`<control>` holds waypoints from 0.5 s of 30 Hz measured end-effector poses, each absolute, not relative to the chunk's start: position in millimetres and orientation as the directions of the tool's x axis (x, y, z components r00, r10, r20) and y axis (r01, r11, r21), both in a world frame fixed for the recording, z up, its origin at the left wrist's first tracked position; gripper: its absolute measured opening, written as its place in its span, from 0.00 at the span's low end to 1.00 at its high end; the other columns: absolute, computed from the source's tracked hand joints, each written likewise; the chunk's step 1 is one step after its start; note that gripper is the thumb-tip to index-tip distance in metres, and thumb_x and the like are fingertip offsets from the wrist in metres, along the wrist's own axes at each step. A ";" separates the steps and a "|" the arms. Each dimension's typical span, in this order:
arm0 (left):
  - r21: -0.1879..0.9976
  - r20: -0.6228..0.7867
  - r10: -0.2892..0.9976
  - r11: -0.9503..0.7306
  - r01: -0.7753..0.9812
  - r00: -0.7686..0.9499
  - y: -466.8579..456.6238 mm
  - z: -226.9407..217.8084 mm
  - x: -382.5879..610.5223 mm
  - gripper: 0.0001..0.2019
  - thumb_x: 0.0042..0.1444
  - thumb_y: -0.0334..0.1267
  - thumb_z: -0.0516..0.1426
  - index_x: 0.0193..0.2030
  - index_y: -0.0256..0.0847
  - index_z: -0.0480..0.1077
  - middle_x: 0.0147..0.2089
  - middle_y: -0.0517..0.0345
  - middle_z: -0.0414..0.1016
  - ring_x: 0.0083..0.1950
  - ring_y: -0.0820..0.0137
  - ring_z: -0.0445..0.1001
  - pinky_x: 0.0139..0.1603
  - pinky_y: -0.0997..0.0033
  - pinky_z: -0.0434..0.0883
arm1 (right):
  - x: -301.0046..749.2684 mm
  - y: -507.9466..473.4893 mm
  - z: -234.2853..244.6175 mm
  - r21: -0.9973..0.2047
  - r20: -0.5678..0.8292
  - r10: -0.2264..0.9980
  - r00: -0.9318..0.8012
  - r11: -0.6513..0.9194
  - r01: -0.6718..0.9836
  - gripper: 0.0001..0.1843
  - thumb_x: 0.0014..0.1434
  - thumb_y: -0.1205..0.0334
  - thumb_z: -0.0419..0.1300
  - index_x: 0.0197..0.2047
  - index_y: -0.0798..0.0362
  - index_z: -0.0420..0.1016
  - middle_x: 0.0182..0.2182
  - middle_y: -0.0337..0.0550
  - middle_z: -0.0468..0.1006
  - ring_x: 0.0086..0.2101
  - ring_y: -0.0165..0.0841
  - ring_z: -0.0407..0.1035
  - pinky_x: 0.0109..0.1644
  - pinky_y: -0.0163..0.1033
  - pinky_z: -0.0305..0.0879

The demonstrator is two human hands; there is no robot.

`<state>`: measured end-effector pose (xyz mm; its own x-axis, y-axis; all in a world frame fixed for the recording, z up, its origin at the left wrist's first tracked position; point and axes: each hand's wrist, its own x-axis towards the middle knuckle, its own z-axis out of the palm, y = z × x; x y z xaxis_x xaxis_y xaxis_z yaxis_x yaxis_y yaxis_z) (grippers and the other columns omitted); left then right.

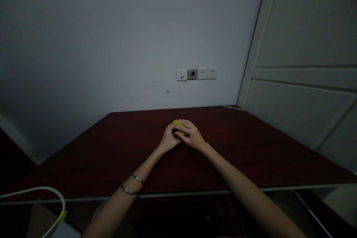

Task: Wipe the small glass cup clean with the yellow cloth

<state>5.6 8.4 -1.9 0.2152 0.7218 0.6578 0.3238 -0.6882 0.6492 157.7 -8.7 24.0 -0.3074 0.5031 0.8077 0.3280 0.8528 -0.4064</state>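
A small yellow-and-dark object (177,123) is held between my two hands over the middle of the table. My left hand (168,139) curls around its left side, wrist low and fingers pointing away from me. From the right, my right hand (193,134) reaches over it with the fingers bent across the top. Yellow shows above and between the right fingers, with a dark part below. Most of the object is covered by the fingers, so its kind cannot be made out. Two metal bracelets (133,184) circle my left forearm.
The dark red table (125,137) runs back to a pale wall (134,37). Wall sockets (206,73) are set above its far edge. A white panelled door (301,93) stands at the right. A white cable (52,189) loops over the near left edge.
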 end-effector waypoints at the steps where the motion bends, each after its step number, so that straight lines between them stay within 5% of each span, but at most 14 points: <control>1: 0.652 0.660 0.720 -0.690 0.313 0.214 8.0 -1.0 5.6 0.32 0.36 0.30 0.63 0.53 0.38 0.62 0.50 0.49 0.67 0.51 0.61 0.67 0.53 0.60 0.65 | 157.5 -9.1 24.4 -0.380 0.809 0.486 -0.330 0.861 0.337 0.15 0.52 0.58 0.60 0.45 0.42 0.74 0.52 0.39 0.70 0.54 0.38 0.60 0.59 0.48 0.54; 4: 0.666 0.653 0.729 -0.682 0.303 0.205 7.1 0.7 5.9 0.34 0.35 0.30 0.63 0.53 0.37 0.61 0.51 0.49 0.67 0.51 0.61 0.67 0.54 0.61 0.65 | 155.7 -6.4 23.8 -0.384 0.817 0.494 -0.297 0.851 0.359 0.16 0.53 0.58 0.59 0.47 0.42 0.73 0.51 0.40 0.70 0.53 0.37 0.61 0.58 0.48 0.56; 11: 0.684 0.608 0.772 -0.627 0.372 0.183 13.0 -6.5 4.9 0.43 0.30 0.35 0.67 0.57 0.38 0.58 0.52 0.48 0.66 0.52 0.60 0.67 0.53 0.58 0.65 | 152.4 9.8 17.5 -0.628 0.747 0.661 -0.072 0.736 0.251 0.14 0.56 0.57 0.56 0.45 0.47 0.74 0.43 0.44 0.75 0.44 0.35 0.69 0.52 0.43 0.63; 15: 0.717 0.589 0.794 -0.599 0.356 0.149 14.6 -8.2 4.5 0.41 0.30 0.35 0.67 0.56 0.38 0.60 0.51 0.48 0.66 0.52 0.59 0.67 0.53 0.58 0.65 | 155.9 7.7 16.3 -0.557 0.772 0.615 -0.159 0.776 0.295 0.15 0.55 0.57 0.57 0.47 0.45 0.74 0.46 0.44 0.73 0.47 0.36 0.67 0.53 0.44 0.62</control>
